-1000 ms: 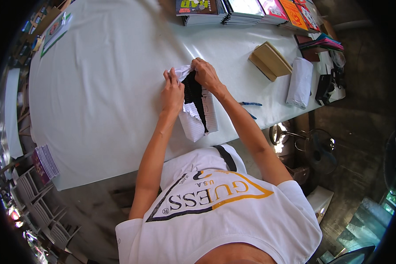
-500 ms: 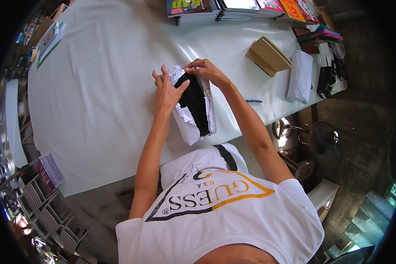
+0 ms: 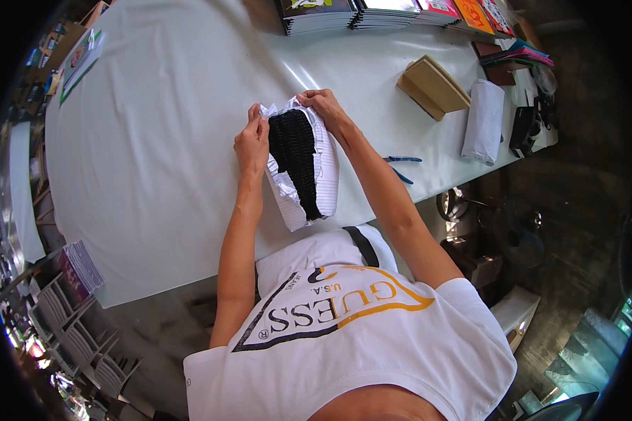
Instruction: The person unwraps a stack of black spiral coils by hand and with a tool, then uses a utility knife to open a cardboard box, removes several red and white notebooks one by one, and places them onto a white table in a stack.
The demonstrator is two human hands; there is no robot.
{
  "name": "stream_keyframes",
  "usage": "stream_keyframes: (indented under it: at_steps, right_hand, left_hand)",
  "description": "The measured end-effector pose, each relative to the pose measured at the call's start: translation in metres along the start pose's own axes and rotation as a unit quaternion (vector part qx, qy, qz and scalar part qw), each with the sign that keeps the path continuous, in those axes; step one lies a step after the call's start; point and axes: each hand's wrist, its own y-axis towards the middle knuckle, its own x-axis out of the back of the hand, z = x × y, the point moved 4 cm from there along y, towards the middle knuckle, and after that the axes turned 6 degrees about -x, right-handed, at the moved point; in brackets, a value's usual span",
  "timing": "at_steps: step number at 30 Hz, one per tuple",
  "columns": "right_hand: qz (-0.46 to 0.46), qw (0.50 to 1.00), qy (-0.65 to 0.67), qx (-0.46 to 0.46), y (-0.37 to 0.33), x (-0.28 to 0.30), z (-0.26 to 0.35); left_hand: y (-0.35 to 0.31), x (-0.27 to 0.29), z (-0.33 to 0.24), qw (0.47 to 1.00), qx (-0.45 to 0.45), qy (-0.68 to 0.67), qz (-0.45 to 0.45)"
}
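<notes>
A long package lies on the table near its front edge, wrapped in white lined paper (image 3: 328,172) that is torn open along the top. Through the ragged gap shows a mass of black ridged coils (image 3: 293,147), which look like binding wire. My left hand (image 3: 251,145) is closed, pinching the torn paper at the package's far left corner. At the far right corner, the fingers of my right hand (image 3: 323,107) grip the paper's other edge. Both fingertips are partly hidden by the crumpled paper.
Right of my right forearm lies a blue-handled tool (image 3: 404,167), perhaps pliers. Farther right are an open brown cardboard box (image 3: 435,90), a white wrapped bundle (image 3: 482,123) and a black tape dispenser (image 3: 523,131). Stacks of spiral notebooks (image 3: 321,25) line the far edge.
My left hand has gone from spread fingers to a pinch on the paper. The gap is wider, baring more black coils. More of the blue-handled tool shows beside my right arm.
</notes>
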Motion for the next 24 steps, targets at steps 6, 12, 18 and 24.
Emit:
stream_keyframes:
  at_steps: [6,12,18,24]
  right_hand:
    - [-0.097,0.986,-0.061,0.124,-0.061,0.0,0.014]
    - [-0.106,0.991,-0.079,0.023,-0.178,0.005,-0.072]
    - [-0.168,0.984,-0.06,-0.021,-0.175,0.018,-0.083]
    - [-0.157,0.98,-0.083,0.095,-0.153,0.036,-0.108]
  left_hand:
    - [-0.054,-0.011,0.009,0.986,-0.032,0.112,-0.118]
    - [-0.134,-0.045,0.02,0.999,0.01,-0.034,0.003]
    - [-0.13,-0.018,0.013,0.995,0.008,0.0,0.098]
    - [-0.129,-0.014,0.081,0.993,0.033,-0.104,0.043]
